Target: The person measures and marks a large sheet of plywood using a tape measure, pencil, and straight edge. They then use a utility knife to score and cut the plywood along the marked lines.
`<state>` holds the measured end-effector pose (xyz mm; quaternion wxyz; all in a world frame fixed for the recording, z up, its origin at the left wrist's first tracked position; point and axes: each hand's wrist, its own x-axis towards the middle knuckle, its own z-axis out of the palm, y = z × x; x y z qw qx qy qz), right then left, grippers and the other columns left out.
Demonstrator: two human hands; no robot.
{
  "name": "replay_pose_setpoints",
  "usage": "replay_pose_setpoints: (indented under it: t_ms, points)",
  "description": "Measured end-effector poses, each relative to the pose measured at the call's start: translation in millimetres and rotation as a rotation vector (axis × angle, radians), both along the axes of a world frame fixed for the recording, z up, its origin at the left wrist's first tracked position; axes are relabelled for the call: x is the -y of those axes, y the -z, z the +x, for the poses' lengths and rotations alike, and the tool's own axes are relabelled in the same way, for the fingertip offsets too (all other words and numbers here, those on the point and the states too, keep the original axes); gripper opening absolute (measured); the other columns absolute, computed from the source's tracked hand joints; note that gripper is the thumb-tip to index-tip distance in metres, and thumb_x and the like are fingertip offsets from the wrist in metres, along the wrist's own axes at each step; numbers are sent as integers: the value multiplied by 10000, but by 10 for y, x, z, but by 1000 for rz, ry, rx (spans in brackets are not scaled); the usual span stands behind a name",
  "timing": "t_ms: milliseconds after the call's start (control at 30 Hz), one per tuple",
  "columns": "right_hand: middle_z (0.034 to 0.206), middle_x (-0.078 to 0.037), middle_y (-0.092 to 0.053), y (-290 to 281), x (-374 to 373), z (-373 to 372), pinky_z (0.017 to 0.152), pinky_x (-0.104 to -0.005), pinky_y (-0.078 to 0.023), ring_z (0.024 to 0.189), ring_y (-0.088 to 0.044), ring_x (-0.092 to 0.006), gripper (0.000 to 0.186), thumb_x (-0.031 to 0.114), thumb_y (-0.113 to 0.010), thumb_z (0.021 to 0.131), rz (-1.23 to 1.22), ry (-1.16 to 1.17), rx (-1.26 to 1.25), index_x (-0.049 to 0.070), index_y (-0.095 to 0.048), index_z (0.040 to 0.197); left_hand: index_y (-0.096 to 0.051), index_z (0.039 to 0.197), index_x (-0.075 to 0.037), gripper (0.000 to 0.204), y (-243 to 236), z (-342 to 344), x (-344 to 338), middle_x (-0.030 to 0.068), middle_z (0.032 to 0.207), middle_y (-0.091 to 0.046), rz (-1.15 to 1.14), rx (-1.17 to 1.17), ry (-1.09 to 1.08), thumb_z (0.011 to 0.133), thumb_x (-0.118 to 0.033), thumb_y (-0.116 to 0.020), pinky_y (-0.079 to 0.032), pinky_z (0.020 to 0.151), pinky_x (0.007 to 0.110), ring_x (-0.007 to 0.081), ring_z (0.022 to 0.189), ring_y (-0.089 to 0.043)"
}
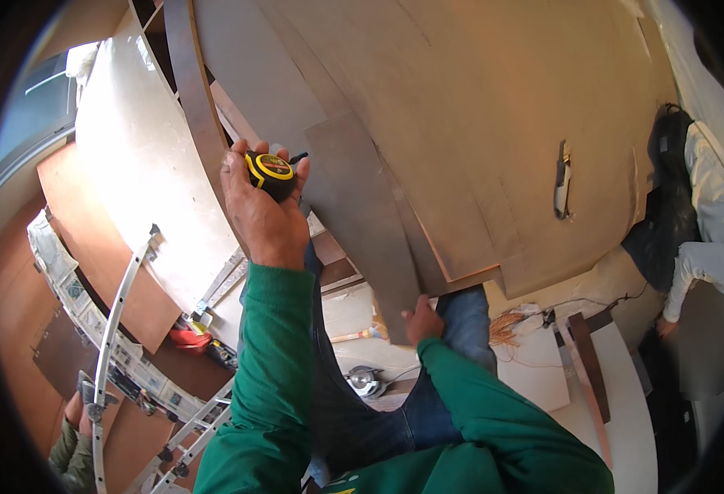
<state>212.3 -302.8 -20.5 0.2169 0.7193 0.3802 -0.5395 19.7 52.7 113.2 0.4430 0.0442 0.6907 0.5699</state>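
Note:
My left hand (265, 198) is closed around a yellow and black tape measure (271, 171), held over the long laminate pieces near the upper middle. My right hand (421, 321), fingers curled, grips the lower edge of a grey-brown laminate strip (358, 189), which lies over larger brown sheets (502, 99). A utility knife (561, 181) lies on the large sheet to the right. My legs in blue jeans show beneath the sheets.
An aluminium ladder (123, 305) and wooden panels (107, 239) stand at left, near another person's hand (74, 412). A circular saw (365, 380), a straw broom (506, 329) and offcuts (584, 362) lie below. Another person in white (700, 263) is at far right.

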Motion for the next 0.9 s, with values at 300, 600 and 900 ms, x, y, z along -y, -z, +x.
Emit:
replay_pose_setpoints:
  t_ms: [300,600,900]
  points:
    - [955,-161,-711,-693,-231,-164,732,-536,-535,879,-691,-423,161,182,-600,976,338,-36,-541,81,-515,1069,-527,1343,-114,386,-200,-14,-148,119,1243,-585,66,-50,-120,1099,-406,-466,-610,893,495,303,1102,-623]
    - [994,-228,-709,-478,-1830,808,734,-501,-550,929,-687,-450,255,165,-636,983,651,-109,-252,65,-605,1215,-545,1352,-155,315,-168,-193,-128,88,1171,-625,33,-222,-80,1100,-333,-483,-639,751,414,222,989,-644]
    - [1057,-224,-721,284,-2199,1671,830,-463,-544,1004,-700,-402,274,205,-617,1008,663,-81,-204,33,-628,1222,-649,1091,-53,473,1062,14,526,156,1005,-628,-515,-382,758,880,-466,-742,-577,720,413,286,888,-648]
